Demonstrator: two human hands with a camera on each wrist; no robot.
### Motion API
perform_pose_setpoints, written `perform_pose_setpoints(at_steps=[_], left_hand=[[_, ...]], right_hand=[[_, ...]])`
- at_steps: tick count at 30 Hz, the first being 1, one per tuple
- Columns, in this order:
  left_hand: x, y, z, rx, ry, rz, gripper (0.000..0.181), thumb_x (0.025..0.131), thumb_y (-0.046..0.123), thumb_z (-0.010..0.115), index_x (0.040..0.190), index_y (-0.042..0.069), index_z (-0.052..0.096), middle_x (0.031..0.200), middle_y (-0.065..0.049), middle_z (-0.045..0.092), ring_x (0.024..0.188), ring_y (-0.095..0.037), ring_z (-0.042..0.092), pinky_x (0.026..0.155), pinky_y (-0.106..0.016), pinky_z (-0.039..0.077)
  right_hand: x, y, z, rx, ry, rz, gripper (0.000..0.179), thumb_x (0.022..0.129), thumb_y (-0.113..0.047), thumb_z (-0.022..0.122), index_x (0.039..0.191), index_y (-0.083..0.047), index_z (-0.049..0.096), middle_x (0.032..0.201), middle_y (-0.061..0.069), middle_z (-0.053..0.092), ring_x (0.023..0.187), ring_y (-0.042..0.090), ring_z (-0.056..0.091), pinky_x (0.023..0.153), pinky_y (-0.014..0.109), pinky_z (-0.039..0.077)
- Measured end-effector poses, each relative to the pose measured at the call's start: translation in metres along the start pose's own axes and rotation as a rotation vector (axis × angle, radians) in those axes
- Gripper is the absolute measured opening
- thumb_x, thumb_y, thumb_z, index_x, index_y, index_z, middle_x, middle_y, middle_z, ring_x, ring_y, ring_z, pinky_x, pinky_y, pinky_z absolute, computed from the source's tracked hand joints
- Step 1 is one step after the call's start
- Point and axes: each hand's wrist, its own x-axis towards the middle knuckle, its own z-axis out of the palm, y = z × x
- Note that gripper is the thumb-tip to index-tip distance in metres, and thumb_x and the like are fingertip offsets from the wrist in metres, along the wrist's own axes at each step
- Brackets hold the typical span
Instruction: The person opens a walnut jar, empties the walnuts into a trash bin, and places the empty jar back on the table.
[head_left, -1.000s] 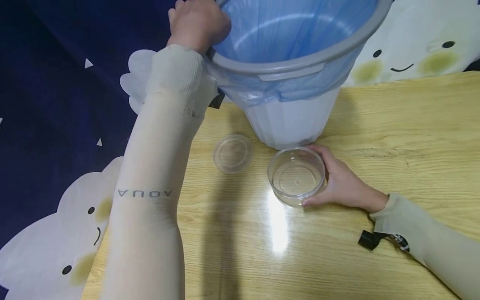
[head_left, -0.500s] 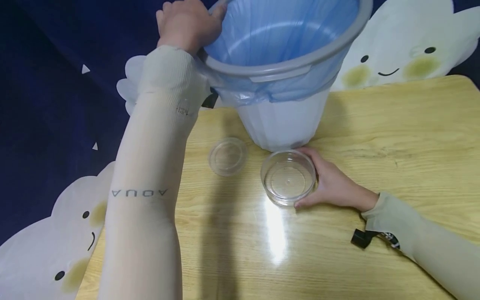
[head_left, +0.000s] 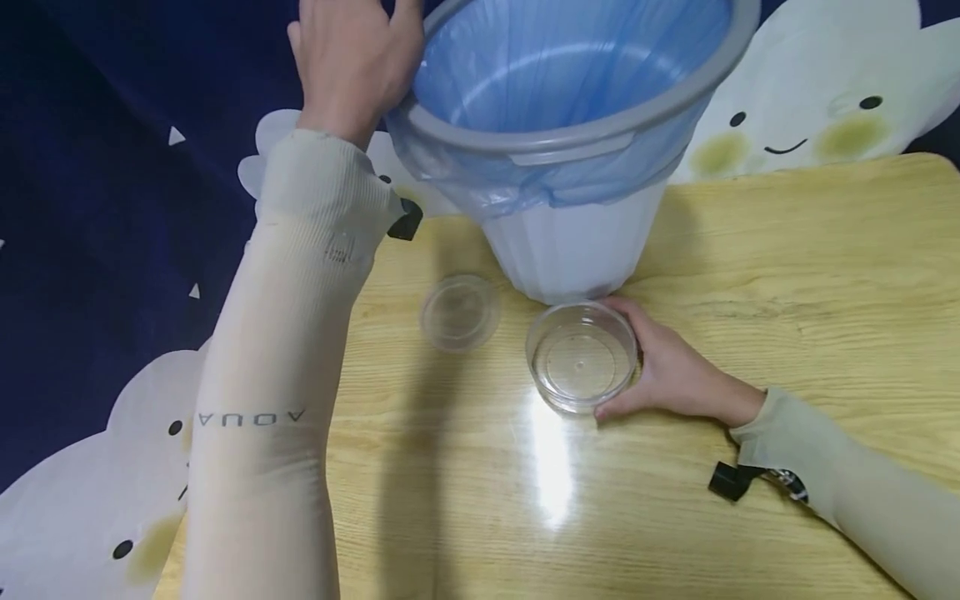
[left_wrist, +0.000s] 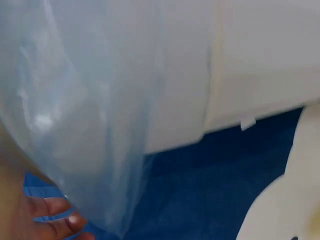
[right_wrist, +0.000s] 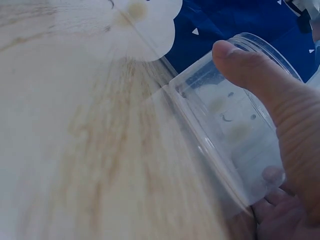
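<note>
In the head view my right hand (head_left: 678, 371) holds a round clear plastic container (head_left: 581, 358), thumb at the near side and fingers round the far side. The container stands upright on the wooden table, and nothing shows inside it. The right wrist view shows the thumb (right_wrist: 245, 65) against its clear wall. My left hand (head_left: 356, 71) is beside the left rim of a white trash can (head_left: 577, 242) lined with a blue bag (head_left: 555, 83). Its fingertips are cut off in the head view; the left wrist view shows loosely bent fingers (left_wrist: 52, 220) by the bag's edge, holding nothing.
A round clear lid (head_left: 460, 312) lies flat on the table (head_left: 795, 333), left of the container. The trash can stands directly behind the container. Dark blue cloth and white cloud cushions (head_left: 810, 108) border the table.
My left hand has let go of the trash can's rim and shifted left and upward in the head view. My right hand keeps its hold on the container, which stays in place.
</note>
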Motion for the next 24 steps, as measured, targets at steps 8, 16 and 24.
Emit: perform_pose_setpoints(at_steps=[8,16,24], left_hand=[[-0.013,-0.003,-0.009,-0.157,0.075,0.002,0.052,0.099,0.054,0.029,0.149,0.039,0.033,0.158,0.014,0.03,0.146,-0.005,0.023,0.119,-0.025,0.012],[-0.02,-0.011,-0.01,-0.232,0.205,0.041,0.035,0.102,0.047,0.033,0.126,0.034,0.055,0.095,0.024,0.041,0.129,0.001,0.036,0.107,-0.013,0.018],[-0.03,-0.025,0.0,-0.249,0.317,0.069,0.041,0.101,0.047,0.04,0.137,0.028,0.045,0.119,0.014,0.049,0.118,0.005,0.035,0.106,-0.014,0.02]], right_hand=[[0.002,0.0,-0.003,0.005,-0.006,-0.014,0.135,0.035,-0.055,0.095,0.147,-0.025,0.028,0.145,0.005,0.048,0.133,0.031,0.047,0.11,0.056,0.035],[-0.002,0.001,-0.004,-0.002,-0.004,-0.013,0.134,0.035,-0.054,0.096,0.147,-0.027,0.028,0.146,0.004,0.048,0.132,0.03,0.047,0.109,0.054,0.035],[-0.005,-0.001,-0.007,-0.007,-0.01,-0.028,0.131,0.036,-0.056,0.095,0.146,-0.032,0.028,0.144,0.002,0.048,0.132,0.028,0.048,0.109,0.052,0.035]])
